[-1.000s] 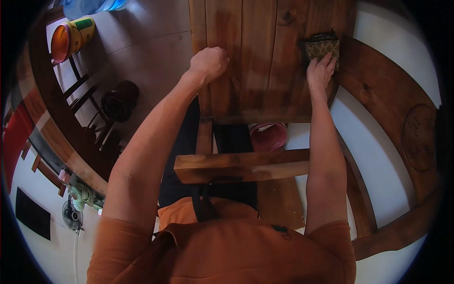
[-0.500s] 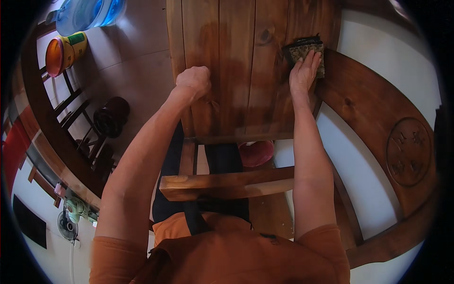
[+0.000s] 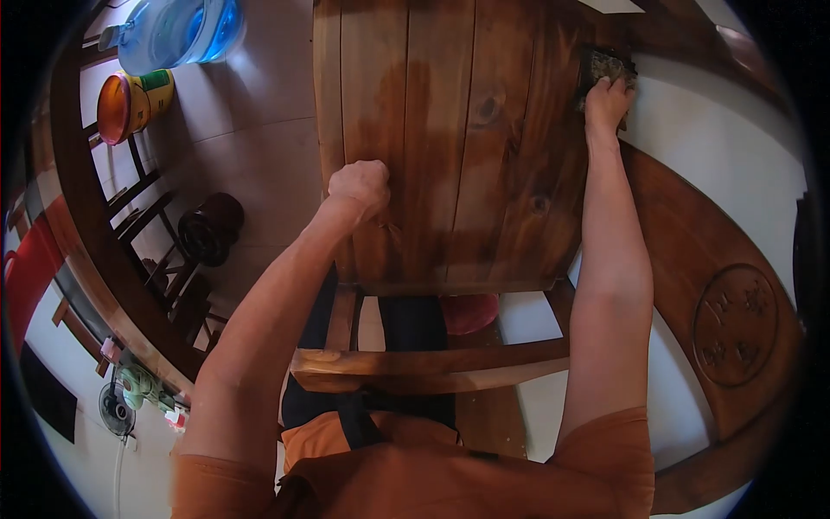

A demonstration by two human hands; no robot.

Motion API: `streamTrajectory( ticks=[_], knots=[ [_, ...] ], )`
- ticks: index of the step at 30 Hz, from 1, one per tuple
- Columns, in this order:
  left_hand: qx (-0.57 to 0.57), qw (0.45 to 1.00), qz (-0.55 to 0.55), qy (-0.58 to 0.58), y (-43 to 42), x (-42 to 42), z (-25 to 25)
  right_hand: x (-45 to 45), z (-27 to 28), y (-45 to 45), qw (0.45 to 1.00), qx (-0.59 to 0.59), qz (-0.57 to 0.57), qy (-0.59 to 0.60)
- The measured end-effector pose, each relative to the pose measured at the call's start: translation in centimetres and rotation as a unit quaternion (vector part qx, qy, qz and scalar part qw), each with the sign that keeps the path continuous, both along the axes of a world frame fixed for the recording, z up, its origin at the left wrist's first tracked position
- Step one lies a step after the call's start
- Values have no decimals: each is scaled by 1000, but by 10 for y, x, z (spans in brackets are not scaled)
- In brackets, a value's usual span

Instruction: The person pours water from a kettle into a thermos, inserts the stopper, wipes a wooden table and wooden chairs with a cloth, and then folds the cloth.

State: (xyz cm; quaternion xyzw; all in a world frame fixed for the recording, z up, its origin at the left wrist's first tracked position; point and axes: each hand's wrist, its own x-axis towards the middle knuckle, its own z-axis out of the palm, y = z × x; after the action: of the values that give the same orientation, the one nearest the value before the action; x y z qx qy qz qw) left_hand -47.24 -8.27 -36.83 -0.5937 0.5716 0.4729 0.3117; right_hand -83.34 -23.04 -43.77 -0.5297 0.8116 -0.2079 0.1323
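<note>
A wooden bench seat (image 3: 437,164) of long planks, with a wet-looking sheen in places, lies in front of me. At its far right edge, by the backrest, my right hand (image 3: 608,108) is closed on a dark, mottled cloth (image 3: 610,65). Part of the cloth is hidden under the fingers. My left hand (image 3: 361,186) rests as a fist on the left part of the seat, with nothing showing in it. The curved wooden backrest (image 3: 683,216), carved with an oval emblem, runs down the right side.
A wooden armrest (image 3: 432,363) crosses in front of my body. On the left are a blue water jug (image 3: 169,35), a yellow bucket (image 3: 134,104) and a dark pot (image 3: 210,229). A pink basin (image 3: 471,313) shows below the seat. A small fan (image 3: 117,406) stands lower left.
My right hand has moved the cloth farther away and to the right, to the seat's edge. My left fist stays on the same spot of the seat; the view has shifted slightly.
</note>
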Motion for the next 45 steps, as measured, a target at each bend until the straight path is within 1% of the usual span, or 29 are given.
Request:
streamTrajectory(
  ticks=[3, 4, 5, 6, 8, 9, 11, 13, 15, 19, 20, 22, 23, 25, 30, 34, 37, 43, 45],
  knots=[
    [-5, 1000, 16, 4, 2, 0, -1, 2, -3, -20, 1000, -4, -11, 23],
    [-6, 1000, 18, 3, 2, 0, -1, 5, -2, -25, 998, 12, 1, 55],
    [6, 1000, 13, 1, 1, 0, 0, 10, -1, -29, 996, 29, 13, 86],
    [19, 1000, 8, 0, 0, -1, 0, 17, -3, -32, 996, 28, 15, 84],
    [16, 1000, 16, 3, -1, 0, -1, 31, -7, -40, 995, -10, 48, 89],
    [13, 1000, 21, 8, 1, 0, -1, 38, -10, -42, 995, -9, 51, 89],
    [18, 1000, 23, 8, 1, -1, -1, 55, -15, -48, 985, -54, 109, 126],
    [21, 999, 24, 6, -1, 0, -1, 64, -9, -60, 985, -44, 115, 119],
    [36, 999, 23, 6, -1, -1, 1, 61, -11, -73, 989, -26, 98, 113],
    [38, 999, 29, 8, 0, -1, -4, 55, -26, -81, 983, -67, 117, 123],
    [40, 999, 28, 9, 0, -1, -5, 60, -28, -80, 983, -67, 119, 124],
    [43, 999, 31, 11, 0, -1, -4, 83, -29, -74, 959, -122, 213, 138],
    [47, 998, 24, 15, -1, -1, -2, 105, -22, -71, 963, -102, 219, 122],
    [52, 998, 19, 18, -3, 0, 1, 146, -20, -67, 953, -116, 237, 146],
    [30, 998, 49, 20, 1, 0, -2, 246, -8, -39, 932, -95, 340, 88],
    [36, 997, 59, 24, -1, 1, 1, 300, -2, -7, 908, -83, 405, 66],
    [51, 997, 43, 27, -4, 1, 5, 309, -1, 1, 896, -80, 432, 66],
    [22, 998, 49, 35, 3, 1, -2, 299, -4, 6, 872, -91, 474, 79],
    [-5, 998, 60, 36, 5, 1, -1, 297, -4, 16, 864, -90, 489, 82]
  ],
)
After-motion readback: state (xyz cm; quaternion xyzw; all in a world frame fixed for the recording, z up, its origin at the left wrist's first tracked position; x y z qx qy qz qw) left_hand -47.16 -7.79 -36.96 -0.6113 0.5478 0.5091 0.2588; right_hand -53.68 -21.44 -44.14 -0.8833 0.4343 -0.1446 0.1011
